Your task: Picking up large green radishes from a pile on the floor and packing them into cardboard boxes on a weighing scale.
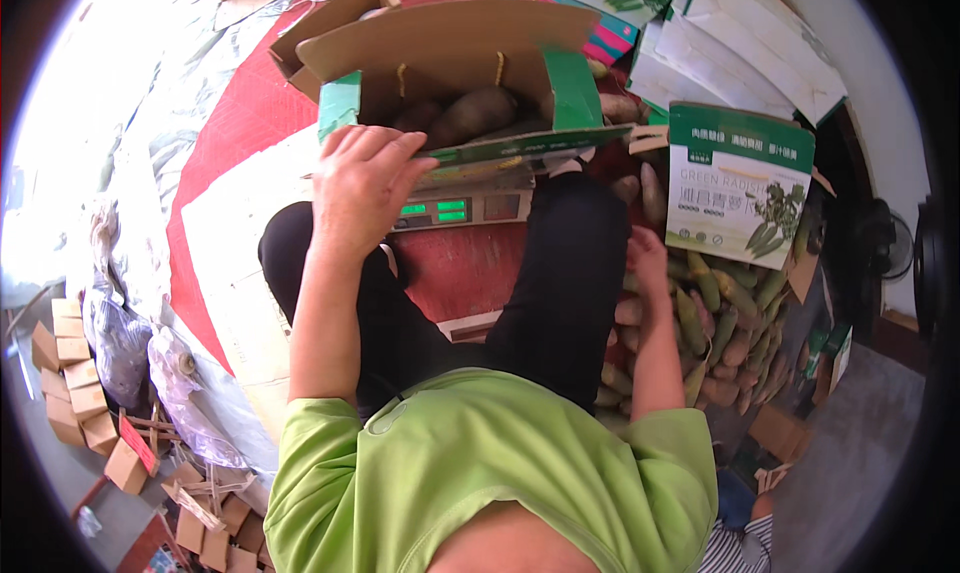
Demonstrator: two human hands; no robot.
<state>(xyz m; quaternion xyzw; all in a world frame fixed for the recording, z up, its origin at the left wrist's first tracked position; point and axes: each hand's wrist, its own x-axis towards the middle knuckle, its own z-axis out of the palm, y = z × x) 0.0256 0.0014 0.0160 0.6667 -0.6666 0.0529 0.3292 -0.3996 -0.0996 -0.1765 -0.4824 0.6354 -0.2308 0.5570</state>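
An opened cardboard box point(572, 88) with green and white sides sits on a digital scale point(465, 213) between my knees. Several dark, rounded radishes point(475, 115) lie inside it, shaded by the raised far flap. My left hand point(362, 185) is at the box's near left corner, its fingers bent over the edge of the near flap. Down at my right side, my right hand point(648, 260) hangs over the edge of a heap of green and reddish radishes point(735, 308). Its fingers are loosely bent and apart, with nothing visible in them.
A white and green printed carton point(740, 183) stands upright beside the heap. Flattened cartons point(740, 43) lie at the far right. A brown box point(300, 48) is at the far left. Cardboard pieces point(85, 373) and plastic bags point(120, 343) lie left; a striped sleeve point(735, 548) shows low right.
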